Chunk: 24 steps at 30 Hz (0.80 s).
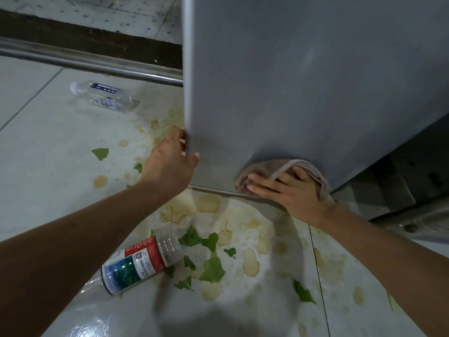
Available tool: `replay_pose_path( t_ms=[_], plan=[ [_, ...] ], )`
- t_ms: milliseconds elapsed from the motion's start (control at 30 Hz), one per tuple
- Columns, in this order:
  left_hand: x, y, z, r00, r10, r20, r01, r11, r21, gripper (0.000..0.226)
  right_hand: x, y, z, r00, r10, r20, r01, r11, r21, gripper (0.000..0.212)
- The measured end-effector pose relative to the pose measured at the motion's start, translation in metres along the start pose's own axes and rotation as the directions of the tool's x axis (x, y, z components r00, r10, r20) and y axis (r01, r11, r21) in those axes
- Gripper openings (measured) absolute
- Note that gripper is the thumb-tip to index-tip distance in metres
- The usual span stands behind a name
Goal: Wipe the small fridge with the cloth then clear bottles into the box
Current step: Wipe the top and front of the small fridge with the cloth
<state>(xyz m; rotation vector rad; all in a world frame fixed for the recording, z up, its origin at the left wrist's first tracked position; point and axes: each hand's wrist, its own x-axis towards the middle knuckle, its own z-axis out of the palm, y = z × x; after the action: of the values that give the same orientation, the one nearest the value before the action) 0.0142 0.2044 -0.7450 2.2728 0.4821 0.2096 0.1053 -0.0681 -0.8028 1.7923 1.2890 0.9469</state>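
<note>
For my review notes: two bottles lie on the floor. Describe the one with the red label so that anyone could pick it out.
Start at the grey fridge and come down to the stained floor in front of it. The red-labelled bottle lies on its side among green leaf scraps, under the left forearm. Unlike the clear blue-labelled bottle by the metal rail, its label is red, white and blue-green.

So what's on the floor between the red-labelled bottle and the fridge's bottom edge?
Head view: green leaf scraps and yellowish spill stains between bottle and fridge.

Dim, soft blur, wide-angle bending at edges.
</note>
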Motion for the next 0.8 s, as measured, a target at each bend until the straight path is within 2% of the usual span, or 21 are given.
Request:
replay_pose_path(
  t_ms=[100,167,267,367,400,467,500,533,567,667,733,800],
  plan=[
    [-0.006,0.003,-0.004,0.998,-0.009,0.063,0.010,1.000,-0.005,0.035,-0.016,0.003,0.005,0.977,-0.204,0.064,0.193,0.969,0.151,0.063],
    [-0.010,0.004,-0.007,0.995,-0.016,0.095,0.012,0.999,0.035,0.049,-0.018,0.017,0.000,0.962,-0.257,0.088,0.230,0.942,0.244,0.059],
    [-0.021,0.006,-0.014,0.996,-0.048,0.079,0.041,0.995,0.094,0.060,-0.031,0.045,-0.015,0.903,-0.337,0.268,0.258,0.921,0.291,0.066],
    [-0.032,0.011,-0.021,0.997,-0.062,0.050,0.056,0.993,0.101,0.062,-0.048,0.071,-0.033,0.810,-0.334,0.483,0.165,0.918,0.360,0.077],
    [-0.035,0.014,-0.023,0.997,-0.061,0.053,0.055,0.993,0.102,0.062,-0.048,0.074,-0.041,0.809,-0.300,0.506,0.114,0.924,0.365,0.075],
    [-0.043,0.023,-0.024,0.995,-0.057,0.084,0.050,0.995,0.085,0.061,-0.042,0.068,-0.060,0.893,-0.166,0.418,-0.054,0.883,0.467,0.066],
    [-0.047,0.029,-0.024,0.992,-0.050,0.112,0.043,0.997,0.066,0.060,-0.035,0.062,-0.074,0.932,-0.009,0.361,-0.227,0.765,0.603,0.060],
    [-0.051,0.036,-0.023,0.988,-0.042,0.145,0.035,0.998,0.047,0.058,-0.027,0.055,-0.087,0.918,0.122,0.378,-0.381,0.545,0.747,0.056],
    [-0.056,0.042,-0.022,0.982,-0.037,0.183,0.032,0.999,0.031,0.057,-0.018,0.049,-0.102,0.883,0.221,0.413,-0.467,0.342,0.815,0.055],
    [-0.068,0.056,-0.020,0.943,-0.091,0.320,0.138,0.982,-0.126,0.053,0.006,0.036,-0.133,0.723,0.529,0.444,-0.527,0.006,0.850,0.056],
    [-0.077,0.064,-0.022,0.897,-0.130,0.423,0.293,0.890,-0.349,0.042,0.020,0.038,-0.151,0.621,0.609,0.494,-0.499,-0.179,0.848,0.061],
    [-0.083,0.072,-0.028,0.842,-0.125,0.525,0.424,0.756,-0.499,0.033,0.031,0.041,-0.165,0.563,0.599,0.569,-0.468,-0.336,0.817,0.067]
  ],
)
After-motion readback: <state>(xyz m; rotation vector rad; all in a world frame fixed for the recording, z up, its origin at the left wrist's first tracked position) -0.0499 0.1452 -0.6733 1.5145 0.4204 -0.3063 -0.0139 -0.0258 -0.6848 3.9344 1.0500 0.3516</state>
